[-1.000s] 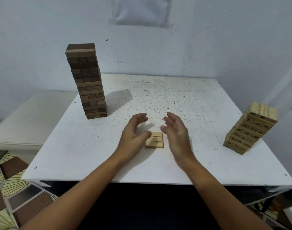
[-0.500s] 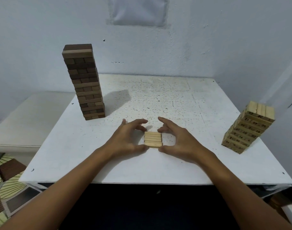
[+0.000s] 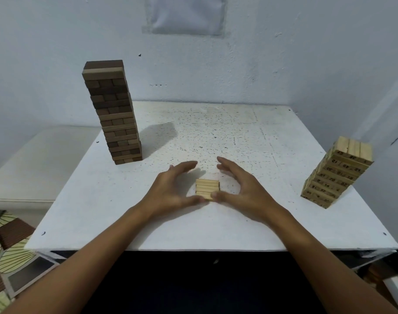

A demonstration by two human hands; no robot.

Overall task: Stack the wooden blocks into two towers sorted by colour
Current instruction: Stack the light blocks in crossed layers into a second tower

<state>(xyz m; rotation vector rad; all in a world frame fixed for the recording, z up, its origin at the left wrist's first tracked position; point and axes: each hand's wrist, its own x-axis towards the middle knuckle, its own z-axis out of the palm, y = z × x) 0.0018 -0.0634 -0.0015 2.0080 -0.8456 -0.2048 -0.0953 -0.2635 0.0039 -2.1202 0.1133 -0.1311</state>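
Setting: pale blue-grey wall behind, and a white speckled square table [image 3: 216,137] carrying everything that matters.
Dark tower: tall stack of dark brown wooden blocks [image 3: 113,109] standing upright near the table's far left corner, many layers high, and it looks finished.
Light tower: shorter stack of pale numbered wooden blocks [image 3: 337,173] right at the table's right edge; it appears tilted, though the wide lens may be doing that.
Loose set: small flat group of pale wooden blocks [image 3: 207,189] lying side by side near the middle of the front edge, well apart from both towers.
Left hand: left hand [image 3: 170,189] cupped around the left side of the group, fingers arched and spread, thumb tip touching the near corner, nothing lifted.
Right hand: right hand [image 3: 243,191] mirrors it on the other side, fingers loosely curved, thumb at the near edge, no real grip yet.
Done: dark blocks all seem stacked, and most pale ones too.
Left: by my read, this last pale group has to go over to the right-edge stack as its top layer.
Step in hand: squaring up the group before the pick, I'd say.
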